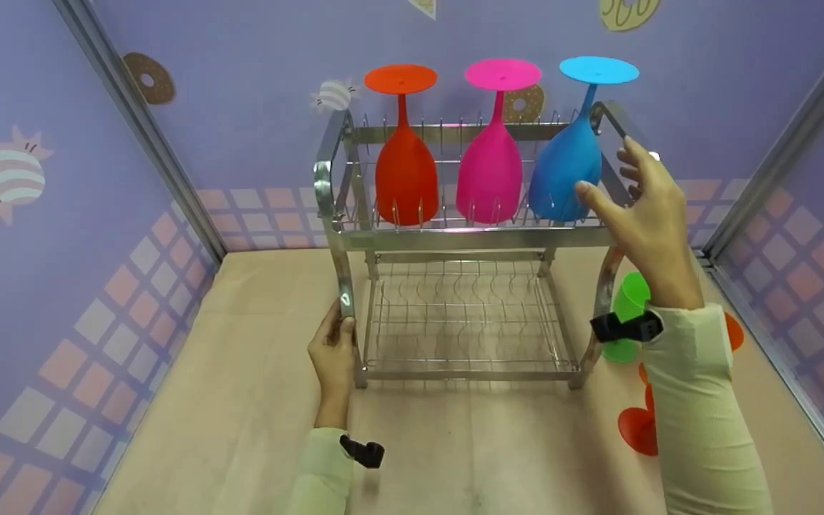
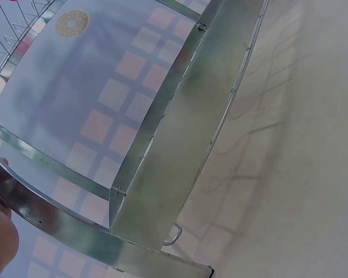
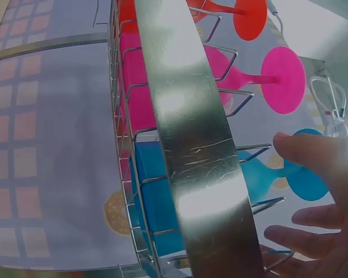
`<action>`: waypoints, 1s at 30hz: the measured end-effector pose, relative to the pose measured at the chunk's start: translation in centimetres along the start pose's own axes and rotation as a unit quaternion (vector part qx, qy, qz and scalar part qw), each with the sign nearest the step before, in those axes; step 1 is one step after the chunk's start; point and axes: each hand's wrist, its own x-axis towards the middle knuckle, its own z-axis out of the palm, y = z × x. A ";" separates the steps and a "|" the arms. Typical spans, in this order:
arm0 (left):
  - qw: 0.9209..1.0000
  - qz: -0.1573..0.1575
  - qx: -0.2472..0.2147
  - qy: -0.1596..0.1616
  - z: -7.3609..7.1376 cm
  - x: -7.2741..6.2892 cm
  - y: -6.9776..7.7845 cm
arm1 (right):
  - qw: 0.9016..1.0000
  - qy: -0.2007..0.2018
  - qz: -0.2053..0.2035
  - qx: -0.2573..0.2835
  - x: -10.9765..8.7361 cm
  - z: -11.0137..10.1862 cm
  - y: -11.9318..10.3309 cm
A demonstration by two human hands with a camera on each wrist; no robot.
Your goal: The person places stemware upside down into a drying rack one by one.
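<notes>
Blue wine goblet (head view): stood upside down at the right end of the upper tier of the two-tier metal dish rack, stem leaning right, foot uppermost.
Pink wine goblet and red wine goblet: stood inverted in the same row, apart from each other and more nearly vertical.
Right hand: was spread beside the blue goblet, gripping nothing; its thumb overlapped the bowl, but contact could not be told.
Left hand: gripped the rack's front left leg.
Goblet handling: they looked like light, fairly stiff plastic, unlikely to shatter but perhaps slippery; the stem or the bowl's sides seemed the best hold.
Tabletop at right: a green vessel and an orange-red goblet lay partly hidden by the arm.
Rack leg (left wrist view): thumb and fingers wrapped its curved metal, which seemed rigid and smooth.
Bowls (right wrist view): sat among the wires behind a scratched flat rail; the thumb was near the blue foot, the other fingers loosely bent.
Writing: no brand, label or lettering could be read.
</notes>
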 end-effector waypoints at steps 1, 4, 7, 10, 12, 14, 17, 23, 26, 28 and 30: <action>1.000 0.000 0.000 0.000 0.0 0.0 0.0 | 1.000 0.009 -0.004 0.003 -0.4 0.0 0.2; 1.000 0.000 0.000 -0.001 0.0 0.0 0.0 | 0.999 0.035 -0.016 0.020 -1.6 0.0 0.8; 1.000 -0.005 0.005 -0.002 0.0 -0.1 0.0 | 0.997 0.061 -0.031 0.042 -2.8 0.1 1.5; 1.000 -0.008 0.008 -0.003 -0.1 -0.1 -0.1 | 0.993 0.092 -0.061 0.050 -4.0 0.3 2.1; 1.000 -0.006 0.009 -0.006 -0.1 -0.1 -0.1 | 0.989 0.113 -0.086 0.051 -4.8 0.3 2.4; 1.000 -0.001 0.008 -0.009 -0.2 -0.1 -0.2 | 0.984 0.133 -0.108 0.049 -5.5 0.3 2.7; 1.000 0.005 0.004 -0.009 -0.1 0.0 -0.3 | 0.979 0.148 -0.129 0.052 -6.5 0.2 3.2; 1.000 0.013 0.008 -0.008 -0.1 -0.2 0.3 | 0.978 0.157 -0.119 0.073 -8.9 0.3 4.4; 1.000 0.012 0.013 -0.013 -0.1 -0.5 1.6 | 0.976 0.166 -0.116 0.081 -10.1 0.7 5.4; 1.000 0.015 0.022 -0.015 -0.1 -0.8 2.5 | 0.974 0.176 -0.116 0.082 -10.8 1.0 6.2; 1.000 0.015 0.022 -0.016 -0.1 -0.9 2.9 | 0.972 0.188 -0.119 0.080 -11.6 1.3 7.0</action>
